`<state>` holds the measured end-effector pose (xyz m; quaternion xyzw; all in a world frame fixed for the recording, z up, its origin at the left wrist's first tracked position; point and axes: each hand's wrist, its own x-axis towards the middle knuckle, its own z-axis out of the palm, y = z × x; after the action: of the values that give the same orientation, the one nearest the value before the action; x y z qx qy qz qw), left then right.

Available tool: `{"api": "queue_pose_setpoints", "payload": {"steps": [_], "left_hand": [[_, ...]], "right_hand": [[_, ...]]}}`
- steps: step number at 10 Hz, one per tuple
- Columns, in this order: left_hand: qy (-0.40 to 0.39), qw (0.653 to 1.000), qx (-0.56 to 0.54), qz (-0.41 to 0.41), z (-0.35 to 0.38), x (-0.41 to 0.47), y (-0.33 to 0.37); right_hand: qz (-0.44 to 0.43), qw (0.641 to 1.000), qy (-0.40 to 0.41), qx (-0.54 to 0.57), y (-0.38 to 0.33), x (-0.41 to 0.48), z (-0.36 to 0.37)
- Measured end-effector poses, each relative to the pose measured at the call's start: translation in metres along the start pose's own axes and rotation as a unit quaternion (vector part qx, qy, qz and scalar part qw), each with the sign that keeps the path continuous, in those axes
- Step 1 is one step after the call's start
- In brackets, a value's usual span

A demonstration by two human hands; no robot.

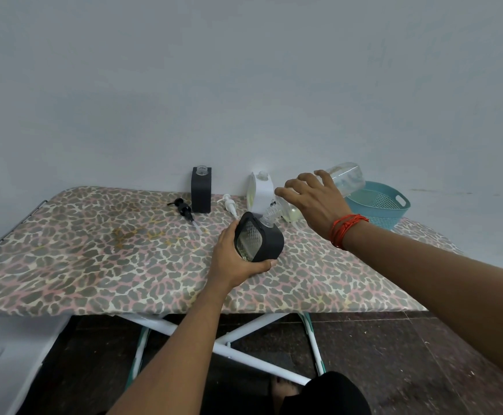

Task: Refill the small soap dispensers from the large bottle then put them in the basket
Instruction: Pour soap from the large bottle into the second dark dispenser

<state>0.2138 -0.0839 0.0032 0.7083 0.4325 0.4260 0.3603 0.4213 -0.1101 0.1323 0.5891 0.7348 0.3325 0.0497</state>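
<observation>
Your left hand [235,265] reaches in from the near edge of the leopard-print board [94,259], fingers and thumb wrapped round the base of a tilted black dispenser [269,244], which you hold just above the cover with its open mouth turned up and to the right. Your right hand [316,202], a red cord [344,230] at the wrist, grips the large bottle [346,176] from above with fingers arched over its body. The bottle is tipped neck-down, its threaded neck meeting the dispenser's mouth, and pale yellowish liquid is pooled at its lower shoulder.

Behind your hands, near the wall, an upright black dispenser [201,190] and a white dispenser [263,190] stand uncapped. A black pump [184,208] lies just left of the upright black one; a white pump [230,205] lies between the two. At the far right of the board sits the teal basket [385,218], partly behind the bottle.
</observation>
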Motion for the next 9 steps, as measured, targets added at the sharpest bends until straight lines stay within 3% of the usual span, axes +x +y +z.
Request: {"api": "queue_pose_setpoints", "payload": {"steps": [9], "left_hand": [[-0.001,1.0,-0.012,-0.009,-0.0018,-0.002,0.0043]], "right_hand": [[-0.001,1.0,0.001,-0.004,-0.0013,0.0007,0.0002]]}}
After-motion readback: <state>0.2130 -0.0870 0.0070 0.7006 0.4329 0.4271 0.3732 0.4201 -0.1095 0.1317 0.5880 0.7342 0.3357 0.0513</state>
